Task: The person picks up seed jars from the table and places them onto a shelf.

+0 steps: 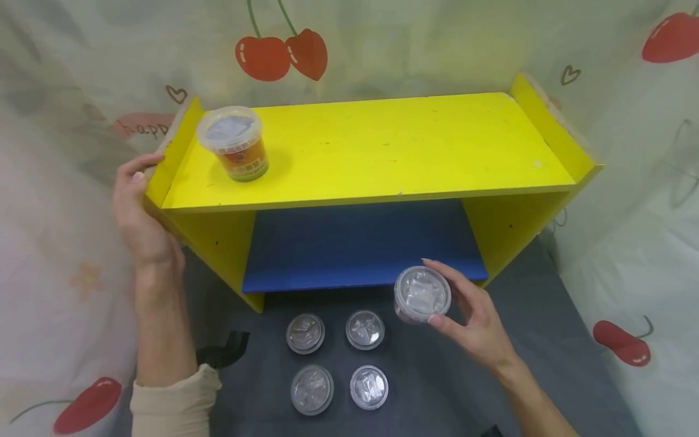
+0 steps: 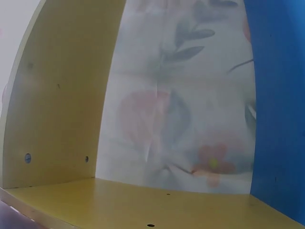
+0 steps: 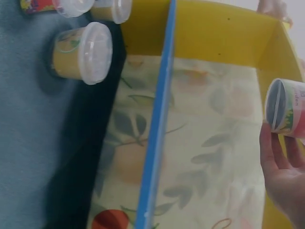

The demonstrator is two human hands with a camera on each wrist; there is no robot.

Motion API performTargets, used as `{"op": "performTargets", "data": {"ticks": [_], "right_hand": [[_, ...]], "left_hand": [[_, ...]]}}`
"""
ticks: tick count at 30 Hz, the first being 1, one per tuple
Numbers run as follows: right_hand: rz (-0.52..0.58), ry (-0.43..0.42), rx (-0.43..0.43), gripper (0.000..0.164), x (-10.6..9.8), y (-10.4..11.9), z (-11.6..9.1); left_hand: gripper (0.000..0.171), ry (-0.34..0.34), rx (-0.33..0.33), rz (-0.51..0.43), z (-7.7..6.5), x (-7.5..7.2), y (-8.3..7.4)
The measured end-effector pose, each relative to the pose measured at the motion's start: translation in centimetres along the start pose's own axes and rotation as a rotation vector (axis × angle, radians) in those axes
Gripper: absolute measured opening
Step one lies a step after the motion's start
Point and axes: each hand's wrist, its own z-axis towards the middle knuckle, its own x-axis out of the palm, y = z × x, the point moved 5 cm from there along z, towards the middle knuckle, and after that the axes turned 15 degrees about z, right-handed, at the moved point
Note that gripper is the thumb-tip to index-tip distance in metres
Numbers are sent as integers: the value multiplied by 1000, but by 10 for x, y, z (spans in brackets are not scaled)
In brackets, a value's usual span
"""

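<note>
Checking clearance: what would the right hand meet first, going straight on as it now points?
Probably the flat blue shelf board, met by the round, clear-lidded plastic tub in the right hand; depth is unclear, so it might pass above.

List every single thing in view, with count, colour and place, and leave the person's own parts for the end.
Shelf unit: one, yellow, centre
Blue board: one, blue, inside the shelf unit
Dark cloth: one, dark grey-blue, under the shelf unit
Backdrop: one, pale with red cherries, behind and beside the shelf unit
Top tub: one, orange label, clear lid, top board's left end
Lower tubs: four, clear lids, on the dark cloth
Held tub: one, clear lid, red-and-white body, in the right hand's fingers
Sleeve: one, beige, left forearm
Left hand: one, bare, gripping the shelf unit's left side
Right hand: one, bare, front right
</note>
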Motion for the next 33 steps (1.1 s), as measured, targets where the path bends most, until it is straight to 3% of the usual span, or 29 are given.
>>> {"op": "performTargets", "data": {"ticks": [3, 13, 23, 33], "right_hand": [[7, 17, -33, 68, 3, 7, 6], [-8, 34, -28, 63, 13, 30, 31], [23, 35, -51, 63, 19, 58, 53], [-55, 63, 33, 61, 19, 76, 74]], "left_hand": [[33, 24, -26, -48, 0, 1, 1], [33, 24, -20, -14, 1, -3, -1], [32, 26, -19, -51, 1, -2, 1], [33, 20, -9, -19, 1, -2, 2]]}}
